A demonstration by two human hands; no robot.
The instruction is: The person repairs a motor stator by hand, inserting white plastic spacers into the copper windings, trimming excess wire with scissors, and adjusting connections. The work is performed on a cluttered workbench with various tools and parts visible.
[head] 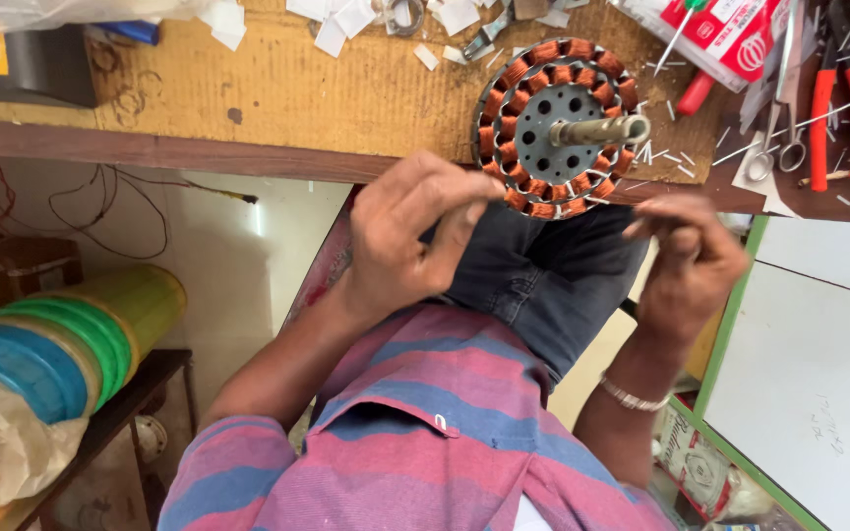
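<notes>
A round motor stator (543,118) with copper-coloured windings and a metal shaft (602,129) lies at the front edge of the wooden workbench (346,93). My left hand (410,236) pinches thumb and forefinger at the stator's lower left rim. My right hand (691,258), a metal bracelet on its wrist, sits just right of the stator. Its fingertips are closed on a thin pale strand (614,203) that runs from the stator's lower rim. Both hands hover over my lap, just below the bench edge.
Scissors (785,147), red-handled pliers (820,118), a red screwdriver (696,93) and a red and white box (730,34) lie at the bench's right. White paper bits (336,25) litter the top. Coloured plastic rolls (71,339) rest on a low shelf at left. A white panel (819,374) stands at right.
</notes>
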